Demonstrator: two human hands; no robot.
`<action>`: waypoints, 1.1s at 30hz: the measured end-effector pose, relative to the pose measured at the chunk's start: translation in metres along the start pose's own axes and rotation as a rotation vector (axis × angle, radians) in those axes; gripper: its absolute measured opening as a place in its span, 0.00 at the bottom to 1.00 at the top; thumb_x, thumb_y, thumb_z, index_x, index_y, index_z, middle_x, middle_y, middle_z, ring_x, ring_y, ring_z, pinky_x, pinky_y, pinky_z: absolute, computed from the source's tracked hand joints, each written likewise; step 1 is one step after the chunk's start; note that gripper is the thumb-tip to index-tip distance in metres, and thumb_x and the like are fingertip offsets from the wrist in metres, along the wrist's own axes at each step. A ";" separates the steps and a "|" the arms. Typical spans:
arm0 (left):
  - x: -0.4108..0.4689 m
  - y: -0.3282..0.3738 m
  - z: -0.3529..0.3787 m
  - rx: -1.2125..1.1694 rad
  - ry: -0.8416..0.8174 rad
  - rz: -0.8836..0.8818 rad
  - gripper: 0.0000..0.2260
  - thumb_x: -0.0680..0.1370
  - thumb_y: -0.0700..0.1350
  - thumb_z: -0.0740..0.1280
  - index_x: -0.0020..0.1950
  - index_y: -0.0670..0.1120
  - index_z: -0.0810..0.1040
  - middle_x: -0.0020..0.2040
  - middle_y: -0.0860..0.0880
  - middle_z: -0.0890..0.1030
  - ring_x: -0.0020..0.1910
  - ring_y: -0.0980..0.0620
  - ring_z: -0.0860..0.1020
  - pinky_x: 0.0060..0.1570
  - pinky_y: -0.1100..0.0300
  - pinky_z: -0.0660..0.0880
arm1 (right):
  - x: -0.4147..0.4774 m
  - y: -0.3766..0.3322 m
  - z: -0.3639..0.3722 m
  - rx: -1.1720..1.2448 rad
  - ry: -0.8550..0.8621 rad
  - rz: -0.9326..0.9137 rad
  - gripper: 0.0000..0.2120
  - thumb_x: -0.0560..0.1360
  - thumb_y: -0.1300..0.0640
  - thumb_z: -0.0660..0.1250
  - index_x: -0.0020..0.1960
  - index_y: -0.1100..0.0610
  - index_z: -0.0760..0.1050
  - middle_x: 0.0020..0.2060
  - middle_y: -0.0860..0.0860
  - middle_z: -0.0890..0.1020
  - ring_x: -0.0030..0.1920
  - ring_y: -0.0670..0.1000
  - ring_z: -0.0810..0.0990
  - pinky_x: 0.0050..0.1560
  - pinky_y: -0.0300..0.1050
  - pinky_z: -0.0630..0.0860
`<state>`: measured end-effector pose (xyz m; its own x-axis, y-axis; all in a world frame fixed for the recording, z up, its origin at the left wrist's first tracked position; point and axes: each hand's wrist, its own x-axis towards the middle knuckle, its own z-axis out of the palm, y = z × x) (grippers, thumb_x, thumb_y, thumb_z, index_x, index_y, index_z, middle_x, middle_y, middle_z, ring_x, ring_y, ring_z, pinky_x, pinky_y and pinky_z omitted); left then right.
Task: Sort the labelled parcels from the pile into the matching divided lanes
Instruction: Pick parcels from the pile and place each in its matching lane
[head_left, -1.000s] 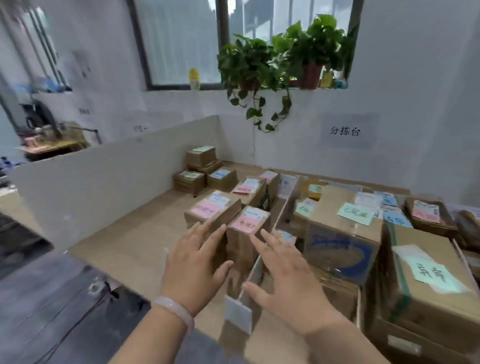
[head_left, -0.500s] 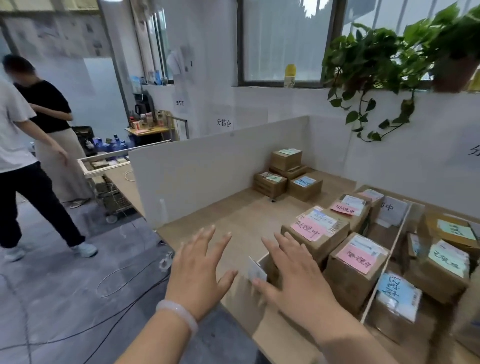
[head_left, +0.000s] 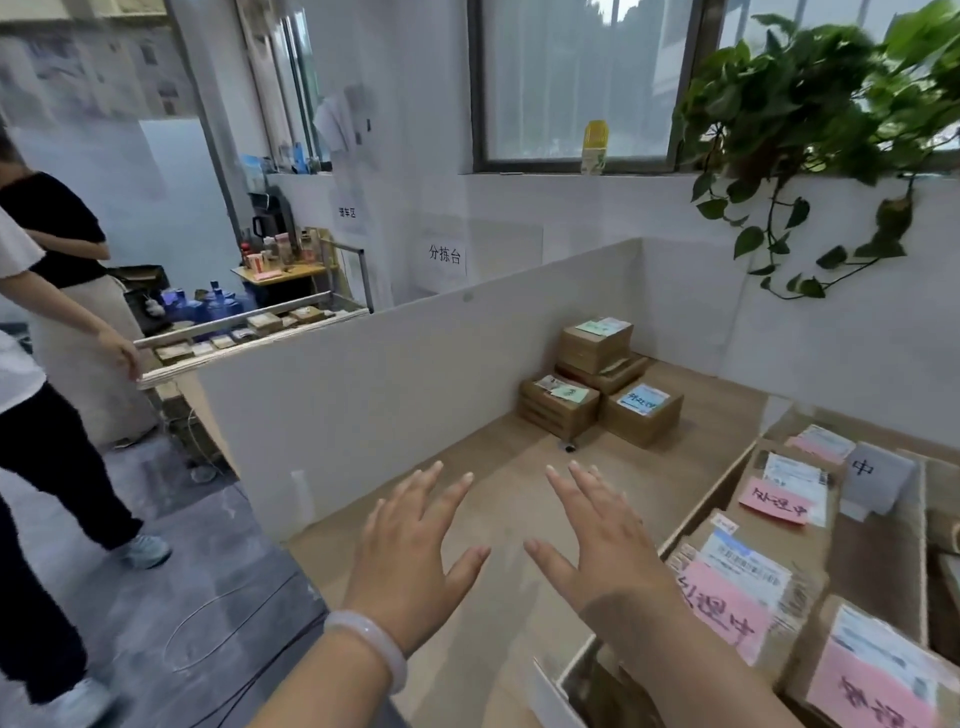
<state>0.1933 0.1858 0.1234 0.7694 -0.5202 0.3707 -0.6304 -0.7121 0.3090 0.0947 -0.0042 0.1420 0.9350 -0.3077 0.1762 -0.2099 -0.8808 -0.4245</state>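
Note:
My left hand (head_left: 410, 556) and my right hand (head_left: 597, 535) hover side by side over the wooden table (head_left: 519, 467), fingers spread and straight, holding nothing. A small pile of cardboard parcels stands at the far end of the wide left lane: a stacked box with a green label (head_left: 595, 343), a box with a green label (head_left: 558, 408) and a box with a blue label (head_left: 641, 410). In the lane to the right, behind a low divider (head_left: 711, 499), lie parcels with pink labels (head_left: 743, 587), (head_left: 784, 493).
A tall white partition (head_left: 415, 374) walls the lane's left side. Beyond it two people stand by a trolley (head_left: 249, 332) loaded with small boxes. A hanging plant (head_left: 810, 119) sits on the sill at upper right. Cables lie on the grey floor (head_left: 197, 613).
The view has swung left, away from the crowded right lanes. Both hands left the pink-labelled parcels and now hover over the bare part of the left lane.

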 end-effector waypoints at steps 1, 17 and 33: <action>0.011 -0.004 0.007 -0.013 -0.015 -0.001 0.33 0.71 0.69 0.53 0.75 0.62 0.63 0.77 0.54 0.63 0.76 0.49 0.61 0.73 0.45 0.62 | 0.008 0.003 0.003 0.010 -0.007 0.011 0.34 0.77 0.34 0.55 0.77 0.38 0.41 0.78 0.40 0.43 0.77 0.42 0.37 0.72 0.41 0.35; 0.263 -0.095 0.154 -0.218 -0.346 0.199 0.30 0.76 0.66 0.60 0.77 0.64 0.56 0.79 0.56 0.53 0.78 0.55 0.53 0.75 0.55 0.55 | 0.197 0.029 0.077 -0.093 0.022 0.459 0.33 0.79 0.35 0.52 0.77 0.38 0.39 0.77 0.40 0.41 0.77 0.43 0.37 0.75 0.44 0.38; 0.430 -0.062 0.324 -0.687 -0.709 -0.176 0.33 0.77 0.54 0.68 0.79 0.55 0.58 0.79 0.47 0.56 0.77 0.50 0.56 0.75 0.52 0.58 | 0.305 0.134 0.121 -0.143 -0.080 0.696 0.37 0.66 0.26 0.37 0.72 0.34 0.31 0.69 0.33 0.33 0.68 0.35 0.30 0.69 0.35 0.33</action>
<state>0.5967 -0.1468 -0.0196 0.6003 -0.7537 -0.2675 -0.2519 -0.4956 0.8312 0.3861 -0.1725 0.0316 0.5878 -0.7927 -0.1614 -0.7956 -0.5304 -0.2928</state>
